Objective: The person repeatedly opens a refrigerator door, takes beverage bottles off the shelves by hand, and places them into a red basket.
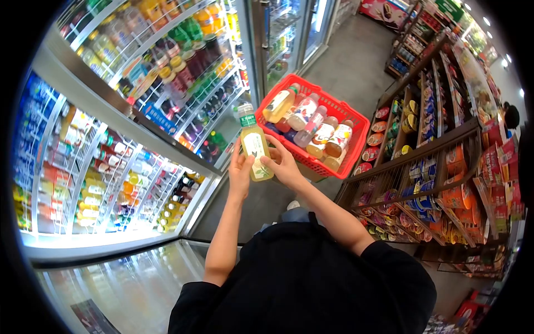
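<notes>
The largest thing near us is the lit drinks cooler, which fills the left side with many rows of bottles. On the right stands the shelf rack, a little smaller in our view, loaded with packaged goods, among them round tubs with red lids. Next in size comes our black shirt, at the bottom.

Just beyond our hands we see the red basket, with several filled bottles lying close together inside it.

The bottle of pale yellow drink is in front of our body, between the cooler and the basket, nearly upright and slightly tilted. Our left hand and our right hand hold it together from its two sides. Both thumbs press against the lower part of it, and the other fingers bend around the sides, where they are partly hidden. The smallest parts are the green neck band and, above it, the pale cap.
</notes>
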The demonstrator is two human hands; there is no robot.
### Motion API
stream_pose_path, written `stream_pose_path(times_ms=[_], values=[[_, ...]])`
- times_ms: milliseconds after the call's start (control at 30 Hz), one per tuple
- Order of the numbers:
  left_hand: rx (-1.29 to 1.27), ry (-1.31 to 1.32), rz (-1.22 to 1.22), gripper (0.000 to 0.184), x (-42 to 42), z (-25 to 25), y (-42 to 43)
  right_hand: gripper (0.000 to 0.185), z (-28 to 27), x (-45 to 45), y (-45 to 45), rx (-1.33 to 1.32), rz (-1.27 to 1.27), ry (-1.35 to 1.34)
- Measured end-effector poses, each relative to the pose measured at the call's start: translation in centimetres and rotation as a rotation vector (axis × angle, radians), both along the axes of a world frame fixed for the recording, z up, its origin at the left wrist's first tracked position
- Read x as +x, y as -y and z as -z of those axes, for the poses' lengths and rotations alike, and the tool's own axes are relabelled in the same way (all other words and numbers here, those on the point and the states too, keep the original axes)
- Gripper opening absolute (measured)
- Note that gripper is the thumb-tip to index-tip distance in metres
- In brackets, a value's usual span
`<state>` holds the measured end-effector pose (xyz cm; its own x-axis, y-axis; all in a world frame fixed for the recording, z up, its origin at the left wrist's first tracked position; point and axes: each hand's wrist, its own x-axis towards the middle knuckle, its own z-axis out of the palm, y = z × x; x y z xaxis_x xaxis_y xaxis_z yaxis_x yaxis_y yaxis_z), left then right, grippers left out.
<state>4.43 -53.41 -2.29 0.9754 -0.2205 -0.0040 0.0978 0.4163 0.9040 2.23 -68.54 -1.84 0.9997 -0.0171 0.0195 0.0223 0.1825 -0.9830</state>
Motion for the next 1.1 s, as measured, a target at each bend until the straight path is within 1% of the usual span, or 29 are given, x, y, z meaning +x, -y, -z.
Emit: stream_pose_path(times_ms=[67,133,167,267,300,400,467,533,600,633,733,767,800,867,900,967,1000,1067,1100], values=[[-0.023,0.006,0.026,0.068,0.9,-0.3,2.6,0.066,0.6,0.5,2.4,0.011,0.046,0.037],[-0.025,0.003,0.086,0.069,1.6,-0.6,5.0,0.067,-0.3,0.3,4.9,0.015,0.046,0.019],[-0.026,0.004,0.1,0.069,2.0,-0.5,6.2,0.066,0.7,0.6,6.1,0.013,0.073,0.029],[0.03,0.009,0.165,0.069,3.4,0.2,9.6,0.066,-0.7,0.3,9.3,0.069,0.103,-0.017],[0.063,0.012,0.209,0.07,3.9,0.4,10.6,0.066,-0.1,0.5,10.2,0.128,0.13,-0.003],[0.092,0.025,0.271,0.069,4.7,1.1,13.7,0.065,1.5,0.6,13.2,0.075,0.207,-0.029],[0.11,0.021,0.308,0.066,5.1,1.4,15.6,0.065,2.5,0.9,15.1,0.088,0.222,-0.037],[0.144,0.015,0.311,0.063,5.6,2.5,17.4,0.064,3.0,0.8,16.5,0.053,0.245,-0.148],[0.218,-0.035,0.364,0.063,5.9,3.4,18.5,0.063,3.1,0.4,17.0,0.123,0.309,-0.184],[0.293,-0.028,0.396,0.062,6.1,3.8,18.9,0.063,3.8,0.3,17.3,0.091,0.319,-0.201],[0.254,0.024,0.412,0.06,7.1,5.0,20.5,0.066,5.0,0.7,18.4,-0.067,0.36,-0.245],[0.269,0.008,0.395,0.055,7.2,5.5,20.9,0.067,5.5,1.1,18.6,0.027,0.392,-0.235],[0.273,0.007,0.402,0.055,7.3,5.4,21.3,0.067,5.9,1.4,19.0,0.031,0.399,-0.237],[0.597,0.233,0.363,0.054,8.0,5.1,21.6,0.07,6.6,2.0,19.4,-0.224,0.418,-0.226],[0.712,0.381,0.313,0.053,8.6,6.6,21.7,0.07,7.0,2.3,19.3,-0.218,0.428,-0.229],[0.735,0.391,0.329,0.055,9.6,7.9,21.8,0.07,7.4,2.8,19.7,-0.317,0.425,-0.147],[0.756,0.398,0.335,0.056,9.9,8.1,22.1,0.07,6.9,2.9,19.8,-0.323,0.433,-0.153],[0.708,0.393,0.327,0.055,10.1,8.4,22.5,0.069,5.6,3.1,20.0,-0.37,0.389,-0.227],[0.734,0.368,0.366,0.053,10.1,7.6,22.5,0.065,5.7,3.5,20.1,-0.501,0.427,-0.184]])
